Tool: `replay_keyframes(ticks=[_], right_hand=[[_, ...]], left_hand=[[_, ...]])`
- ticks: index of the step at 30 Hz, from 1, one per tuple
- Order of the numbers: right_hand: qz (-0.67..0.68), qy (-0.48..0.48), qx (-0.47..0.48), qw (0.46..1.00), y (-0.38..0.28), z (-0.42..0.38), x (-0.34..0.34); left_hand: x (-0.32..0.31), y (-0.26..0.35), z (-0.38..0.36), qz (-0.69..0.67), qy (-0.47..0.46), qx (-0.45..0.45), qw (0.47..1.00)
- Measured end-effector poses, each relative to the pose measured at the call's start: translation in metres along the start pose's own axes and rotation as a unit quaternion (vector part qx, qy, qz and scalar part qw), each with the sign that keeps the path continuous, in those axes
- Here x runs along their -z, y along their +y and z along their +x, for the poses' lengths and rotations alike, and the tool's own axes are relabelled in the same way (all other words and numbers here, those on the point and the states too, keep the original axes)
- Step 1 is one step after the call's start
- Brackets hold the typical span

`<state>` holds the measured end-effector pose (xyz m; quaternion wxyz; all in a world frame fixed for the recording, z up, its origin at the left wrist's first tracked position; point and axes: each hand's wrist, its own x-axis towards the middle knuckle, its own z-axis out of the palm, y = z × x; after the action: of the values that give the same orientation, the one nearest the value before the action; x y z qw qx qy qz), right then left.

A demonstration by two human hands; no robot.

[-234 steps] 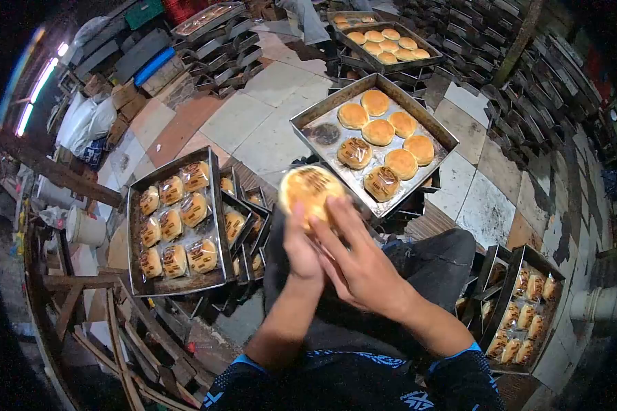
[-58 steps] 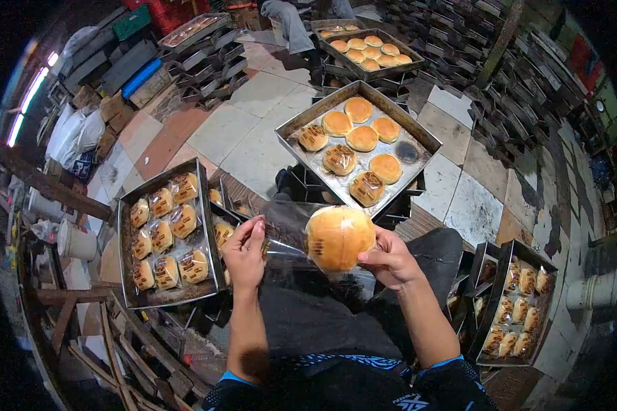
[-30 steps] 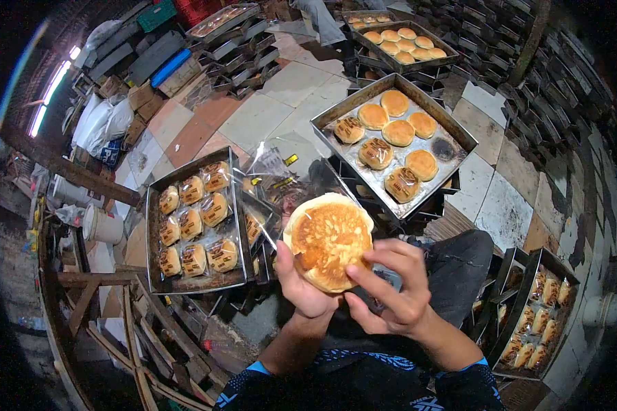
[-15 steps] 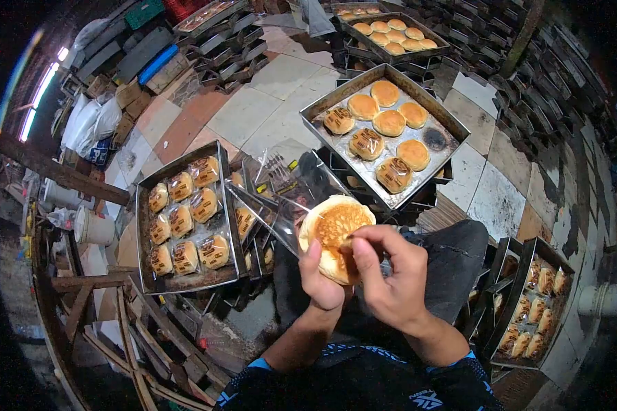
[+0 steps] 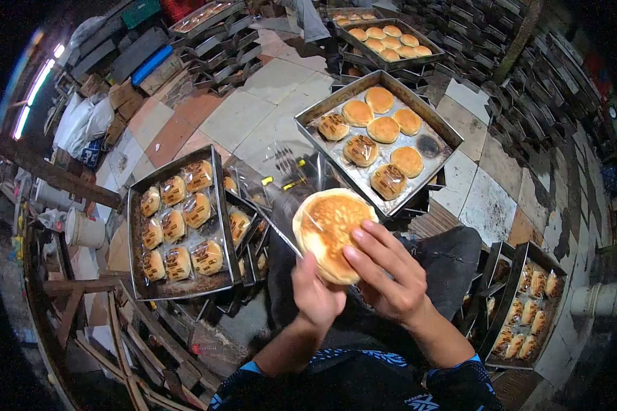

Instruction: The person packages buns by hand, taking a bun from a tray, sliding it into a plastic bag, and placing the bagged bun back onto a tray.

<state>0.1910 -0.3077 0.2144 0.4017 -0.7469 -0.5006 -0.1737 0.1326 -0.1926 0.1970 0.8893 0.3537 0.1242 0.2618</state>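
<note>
Being gripped at its edge by the left hand (image 5: 317, 293) and pressed by close-set fingers of the right hand (image 5: 389, 272), the bun (image 5: 332, 229) (browned face up) is held near the metal tray (image 5: 426, 111), touching clear wrapper (image 5: 286, 177).

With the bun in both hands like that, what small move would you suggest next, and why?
I would probably fold the loose clear film over the bun with the right hand, while the left hand steadies it. The film spreads out past the bun's far side, whereas the wrapped buns at the left have theirs gathered close around them.
</note>
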Motion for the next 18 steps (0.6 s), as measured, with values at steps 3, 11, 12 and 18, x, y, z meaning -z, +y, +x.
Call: replay_keyframes(ticks=[3, 11, 12, 18], right_hand=[[0.035, 0.02, 0.095, 0.995, -0.003, -0.001, 0.006], [0.032, -0.033, 0.063, 0.997, -0.02, 0.017, 0.002], [0.042, -0.045, 0.066, 0.996, -0.017, 0.014, 0.001], [0.027, 0.025, 0.114, 0.993, -0.015, 0.006, 0.01]], left_hand=[[0.012, 0.022, 0.007, -0.122, -0.135, -0.005, 0.983], [-0.003, 0.048, 0.019, -0.074, -0.13, -0.03, 0.988], [-0.003, 0.052, 0.02, -0.111, -0.117, -0.011, 0.987], [-0.013, 0.047, 0.016, -0.075, -0.209, -0.078, 0.972]])
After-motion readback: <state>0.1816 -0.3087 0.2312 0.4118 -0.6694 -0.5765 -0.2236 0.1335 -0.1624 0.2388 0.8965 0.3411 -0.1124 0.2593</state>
